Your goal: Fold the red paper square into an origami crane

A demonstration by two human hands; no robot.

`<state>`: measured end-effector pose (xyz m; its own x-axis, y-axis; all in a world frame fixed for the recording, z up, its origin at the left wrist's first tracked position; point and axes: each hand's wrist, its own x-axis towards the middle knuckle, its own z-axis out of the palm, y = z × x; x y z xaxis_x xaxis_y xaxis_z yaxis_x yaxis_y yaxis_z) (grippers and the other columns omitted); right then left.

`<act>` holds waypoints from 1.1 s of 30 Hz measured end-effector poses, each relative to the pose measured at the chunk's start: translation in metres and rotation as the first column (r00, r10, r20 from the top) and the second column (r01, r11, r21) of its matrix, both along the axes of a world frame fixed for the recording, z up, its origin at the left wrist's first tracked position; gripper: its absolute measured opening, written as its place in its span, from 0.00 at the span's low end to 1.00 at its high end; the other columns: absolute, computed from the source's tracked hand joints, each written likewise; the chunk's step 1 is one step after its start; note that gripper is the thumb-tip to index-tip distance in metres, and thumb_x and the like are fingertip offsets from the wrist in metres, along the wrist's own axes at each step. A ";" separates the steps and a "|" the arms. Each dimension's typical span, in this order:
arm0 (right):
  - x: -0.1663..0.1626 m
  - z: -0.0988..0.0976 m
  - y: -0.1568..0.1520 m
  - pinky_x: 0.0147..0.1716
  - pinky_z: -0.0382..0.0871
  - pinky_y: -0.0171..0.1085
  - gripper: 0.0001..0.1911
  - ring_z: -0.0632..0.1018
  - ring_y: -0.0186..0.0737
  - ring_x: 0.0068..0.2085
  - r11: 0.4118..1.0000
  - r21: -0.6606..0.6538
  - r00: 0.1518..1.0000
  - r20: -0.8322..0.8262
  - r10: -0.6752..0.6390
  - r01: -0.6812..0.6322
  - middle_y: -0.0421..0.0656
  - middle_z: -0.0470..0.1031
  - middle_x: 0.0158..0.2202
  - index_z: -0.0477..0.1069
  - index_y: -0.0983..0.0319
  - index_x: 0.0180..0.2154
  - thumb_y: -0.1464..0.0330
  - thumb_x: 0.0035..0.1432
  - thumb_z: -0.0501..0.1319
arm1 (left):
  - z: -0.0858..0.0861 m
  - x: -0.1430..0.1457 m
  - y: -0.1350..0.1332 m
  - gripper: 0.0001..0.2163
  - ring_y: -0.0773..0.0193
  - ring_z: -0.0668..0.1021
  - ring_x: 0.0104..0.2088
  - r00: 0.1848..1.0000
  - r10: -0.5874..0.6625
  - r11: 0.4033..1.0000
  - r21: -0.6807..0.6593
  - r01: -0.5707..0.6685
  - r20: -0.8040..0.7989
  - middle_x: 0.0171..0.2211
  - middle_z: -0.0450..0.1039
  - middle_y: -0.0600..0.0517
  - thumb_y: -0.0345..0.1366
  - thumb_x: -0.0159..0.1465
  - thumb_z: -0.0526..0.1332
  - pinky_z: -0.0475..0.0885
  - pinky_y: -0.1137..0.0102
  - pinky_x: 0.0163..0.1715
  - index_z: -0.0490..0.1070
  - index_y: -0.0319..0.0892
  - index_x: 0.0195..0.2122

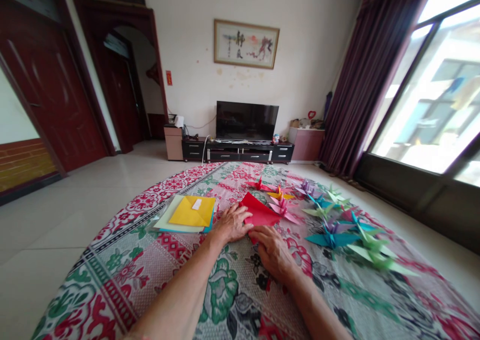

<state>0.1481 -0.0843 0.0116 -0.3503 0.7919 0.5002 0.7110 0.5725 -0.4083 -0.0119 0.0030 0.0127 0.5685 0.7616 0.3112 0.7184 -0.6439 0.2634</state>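
Note:
A sheet of red origami paper lies on the patterned tablecloth in front of me, one corner pointing away. My left hand grips its left edge, the fingers bent over the paper. Along its lower edge, my right hand has its fingers closed on the paper, and the fingertips partly hide that edge. Just beyond the sheet stands a pink paper crane. Left of my left hand is a stack of square coloured papers, with a yellow sheet bearing a small white label on top.
Several folded cranes spread to the right, among them a blue crane and a green crane. The round table's cloth reaches its curved edge. Beyond stand a television and a low cabinet; a curtain hangs at right.

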 end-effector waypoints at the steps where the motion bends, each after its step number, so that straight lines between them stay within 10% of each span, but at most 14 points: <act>1: 0.000 0.001 0.001 0.51 0.60 0.41 0.22 0.69 0.40 0.48 1.000 0.002 1.000 0.005 0.008 -0.008 0.43 0.72 0.45 0.72 0.58 0.43 0.79 0.49 0.51 | 0.000 0.000 0.000 0.18 0.53 0.59 0.59 1.000 0.000 1.000 -0.003 0.000 -0.007 0.57 0.62 0.52 0.44 0.62 0.53 0.57 0.53 0.56 0.66 0.49 0.52; 10: -0.004 0.012 0.024 0.35 0.61 0.33 0.11 0.71 0.35 0.31 0.997 -0.036 0.991 0.115 -0.062 0.067 0.41 0.72 0.27 0.71 0.61 0.30 0.75 0.53 0.51 | -0.004 -0.001 0.008 0.15 0.57 0.62 0.57 1.000 -0.010 1.000 -0.016 0.010 -0.002 0.55 0.64 0.55 0.42 0.65 0.47 0.59 0.56 0.55 0.69 0.53 0.49; 28: -0.008 -0.004 0.041 0.47 0.60 0.41 0.18 0.70 0.43 0.47 0.985 0.000 0.976 0.138 -0.170 0.172 0.44 0.70 0.51 0.67 0.59 0.48 0.71 0.55 0.52 | -0.002 0.000 0.029 0.23 0.61 0.67 0.54 0.988 -0.079 0.997 0.024 0.077 0.133 0.52 0.68 0.50 0.27 0.54 0.53 0.59 0.67 0.58 0.66 0.41 0.53; 33: -0.008 -0.001 0.040 0.47 0.60 0.39 0.17 0.70 0.43 0.47 0.984 -0.005 0.977 0.122 -0.174 0.176 0.43 0.71 0.50 0.69 0.59 0.47 0.71 0.55 0.52 | 0.015 -0.011 0.063 0.25 0.64 0.75 0.44 0.968 0.097 0.994 -0.076 -0.082 0.232 0.45 0.74 0.51 0.22 0.50 0.51 0.68 0.70 0.49 0.70 0.43 0.49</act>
